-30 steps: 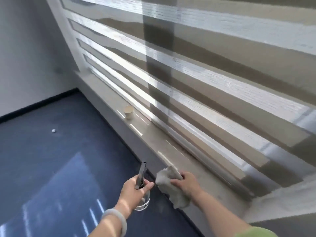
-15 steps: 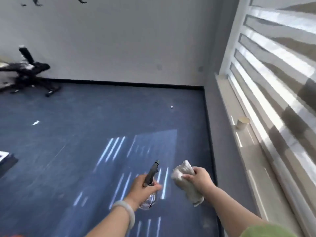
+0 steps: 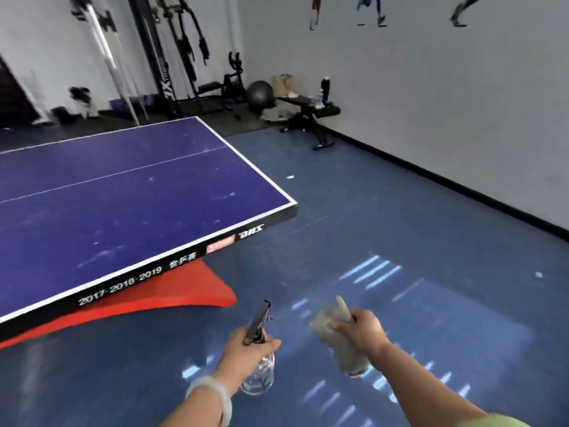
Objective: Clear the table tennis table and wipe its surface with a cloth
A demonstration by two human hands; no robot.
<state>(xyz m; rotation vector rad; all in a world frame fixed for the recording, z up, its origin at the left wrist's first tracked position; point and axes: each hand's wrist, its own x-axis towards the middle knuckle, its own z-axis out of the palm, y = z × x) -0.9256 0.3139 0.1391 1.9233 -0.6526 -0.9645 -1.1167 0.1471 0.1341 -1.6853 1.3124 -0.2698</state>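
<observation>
Head view shows the left hand (image 3: 246,349) curled round the neck of a clear spray bottle (image 3: 259,377) with a black nozzle, a pale bracelet (image 3: 212,392) on that wrist, while the right hand (image 3: 361,332) grips a bunched grey cloth (image 3: 348,355); both are held low over the blue floor (image 3: 415,217). The table tennis table (image 3: 123,195) stands ahead and to the left, apart from both hands, its blue top marked with pale smudges. A black bench (image 3: 308,109) and a grey ball (image 3: 261,94) sit by the far wall.
</observation>
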